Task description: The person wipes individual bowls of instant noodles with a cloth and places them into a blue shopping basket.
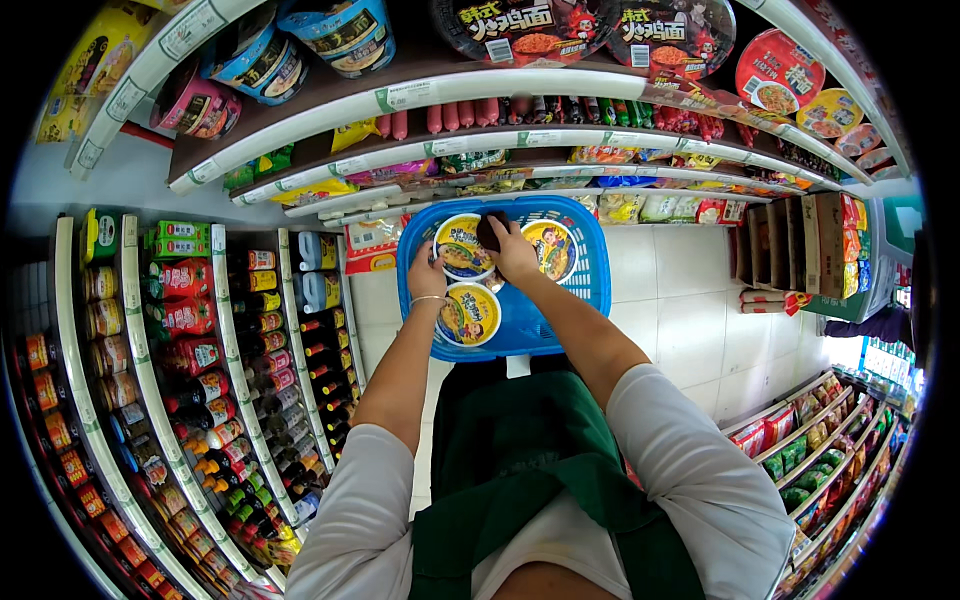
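A blue plastic basket (pixel 529 315) is in front of my body, its side walls pierced with slots. Inside lie several round tubs of instant noodles with yellow-and-white printed lids. My left hand (pixel 426 279) grips the upper left tub (pixel 459 251) by its left side. Over the right edge of that same tub, my right hand (pixel 516 253) holds a small dark brown cloth or pad (pixel 490 231). To the right of this hand sits another tub (pixel 555 244), partly covered by the fingers. The lower left tub (pixel 469 319) rests beside my left wrist.
Shelves (pixel 450 82) with noodle bowls, sausages and bagged snacks rise beyond the basket. Shelving with bottles and jars (pixel 217 375) stands at left. Cardboard boxes (pixel 784 240) stand at right above the tiled floor (pixel 675 300); a rack of packets (pixel 817 450) is at lower right.
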`<move>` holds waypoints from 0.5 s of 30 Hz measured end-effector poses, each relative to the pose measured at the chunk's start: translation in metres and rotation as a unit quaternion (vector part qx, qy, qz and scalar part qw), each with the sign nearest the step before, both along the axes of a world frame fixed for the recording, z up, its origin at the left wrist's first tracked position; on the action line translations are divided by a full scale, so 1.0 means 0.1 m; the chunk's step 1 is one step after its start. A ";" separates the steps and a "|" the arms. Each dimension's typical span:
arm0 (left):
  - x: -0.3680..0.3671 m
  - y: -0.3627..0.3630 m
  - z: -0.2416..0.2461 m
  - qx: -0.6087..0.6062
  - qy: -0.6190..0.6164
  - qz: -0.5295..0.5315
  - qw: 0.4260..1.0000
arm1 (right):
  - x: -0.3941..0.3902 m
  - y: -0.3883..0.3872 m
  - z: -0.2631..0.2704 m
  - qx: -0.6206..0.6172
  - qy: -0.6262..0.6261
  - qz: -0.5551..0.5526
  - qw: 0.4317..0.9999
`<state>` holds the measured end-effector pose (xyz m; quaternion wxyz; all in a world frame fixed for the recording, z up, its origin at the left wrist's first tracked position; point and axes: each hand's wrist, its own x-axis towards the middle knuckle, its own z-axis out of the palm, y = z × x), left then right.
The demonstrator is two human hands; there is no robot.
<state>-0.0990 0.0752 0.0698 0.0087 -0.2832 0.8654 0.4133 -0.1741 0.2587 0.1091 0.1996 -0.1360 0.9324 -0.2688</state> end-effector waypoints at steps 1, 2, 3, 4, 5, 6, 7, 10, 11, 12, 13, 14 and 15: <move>-0.01 0.02 -0.01 -0.030 0.020 -0.011 0.999 | 0.01 0.00 0.01 0.010 -0.007 -0.005 1.000; -0.01 0.01 -0.09 -0.059 0.040 -0.022 0.997 | 0.00 -0.03 0.09 0.021 -0.014 -0.010 1.000; -0.02 -0.01 -0.11 0.021 0.005 -0.009 1.000 | -0.01 -0.04 0.16 0.031 -0.022 -0.013 0.999; -0.01 -0.02 -0.13 -0.016 0.005 -0.019 1.000 | -0.02 -0.04 0.24 0.026 -0.034 -0.033 0.999; -0.02 0.02 -0.07 -0.050 0.005 -0.031 0.998 | -0.01 -0.01 0.25 0.009 -0.023 -0.045 0.999; -0.01 0.06 0.05 -0.085 0.006 -0.044 0.995 | -0.01 0.06 0.19 -0.009 -0.011 -0.059 0.998; 0.04 0.10 0.18 -0.084 -0.008 -0.048 0.995 | 0.02 0.13 0.14 -0.051 0.024 -0.060 0.997; 0.05 0.09 0.69 -0.001 -0.036 -0.114 0.993 | 0.01 0.37 0.23 -0.168 -0.001 -0.029 0.985; 0.02 0.06 0.86 0.048 -0.057 -0.136 0.988 | 0.03 0.41 0.44 -0.184 -0.013 -0.023 0.983; 0.00 0.04 1.01 0.096 -0.076 -0.159 0.980 | 0.02 0.46 0.76 -0.231 -0.064 -0.020 0.971; -0.04 0.04 1.20 0.143 -0.094 -0.185 0.968 | 0.02 0.53 0.95 -0.272 -0.102 -0.027 0.956; -0.08 0.07 1.43 0.173 -0.056 -0.190 0.965 | 0.01 0.59 1.14 -0.314 -0.137 -0.033 0.939; -0.09 0.12 1.68 0.202 -0.017 -0.193 0.960 | -0.03 0.63 1.37 -0.362 -0.153 -0.018 0.919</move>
